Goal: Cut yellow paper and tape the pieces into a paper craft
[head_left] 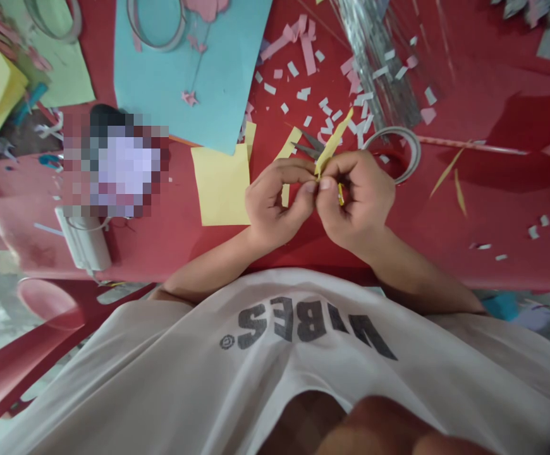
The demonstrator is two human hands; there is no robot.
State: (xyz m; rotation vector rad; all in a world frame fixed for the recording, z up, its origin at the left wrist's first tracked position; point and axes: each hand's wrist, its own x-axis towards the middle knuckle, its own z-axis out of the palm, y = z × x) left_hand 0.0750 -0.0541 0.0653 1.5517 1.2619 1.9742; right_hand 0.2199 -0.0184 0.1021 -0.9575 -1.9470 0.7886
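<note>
My left hand (279, 205) and my right hand (356, 199) meet over the red table top (450, 120), pinching a narrow yellow paper strip (332, 144) between them. The strip's upper end sticks up, and a small yellow piece (341, 194) shows below my right fingers. Just beyond my fingers lie the steel blades of scissors (309, 144), with the handles hidden. A yellow paper sheet (220, 183) lies beside my left hand, its edge cut into.
Small white and pink paper scraps (315, 82) are scattered ahead, near a silver tinsel bundle (374, 63). A blue card (180, 69) and a tape roll (393, 151) lie close by. A pixelated patch (114, 164) hides something at the left.
</note>
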